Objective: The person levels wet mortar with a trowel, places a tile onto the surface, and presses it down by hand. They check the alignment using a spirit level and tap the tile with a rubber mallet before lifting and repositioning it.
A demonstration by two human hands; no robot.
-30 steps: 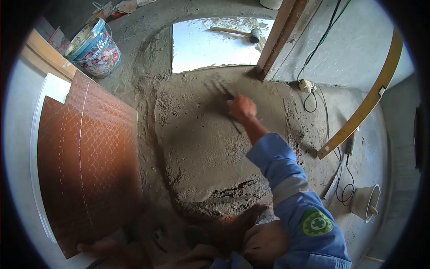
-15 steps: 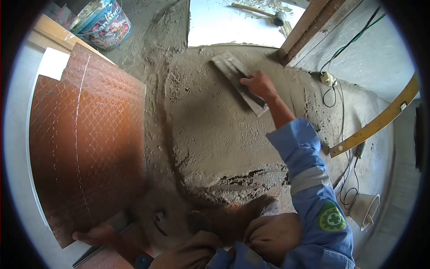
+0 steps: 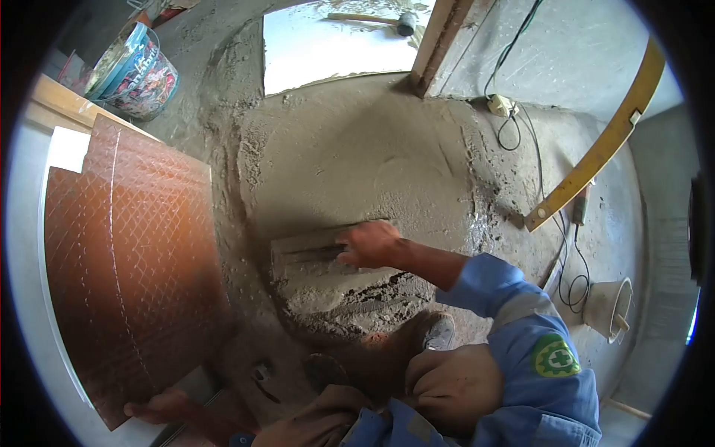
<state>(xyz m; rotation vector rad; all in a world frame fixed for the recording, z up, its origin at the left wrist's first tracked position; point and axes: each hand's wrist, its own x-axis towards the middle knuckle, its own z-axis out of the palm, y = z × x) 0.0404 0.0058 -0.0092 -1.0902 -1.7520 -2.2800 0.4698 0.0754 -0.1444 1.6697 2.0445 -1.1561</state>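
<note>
My right hand is closed on the grip of a flat plastering float, which lies on the wet mortar bed. Its blade points left, and my fingers hide the grip. Rough, broken mortar shows just below the float. At the lower left, my left hand is at the bottom edge of a large tile, fingers curled against it. The tile stands tilted with its red-brown, grid-patterned back showing.
A paint bucket stands at the upper left. A rubber mallet lies on a pale laid tile. To the right are a yellow spirit level, a power socket with cables, and a white pail. My shoe is below the mortar.
My right hand has swept the float from the upper part of the mortar down and left, turning it nearly level. My left hand stays at the tile. The view has shifted slightly right.
</note>
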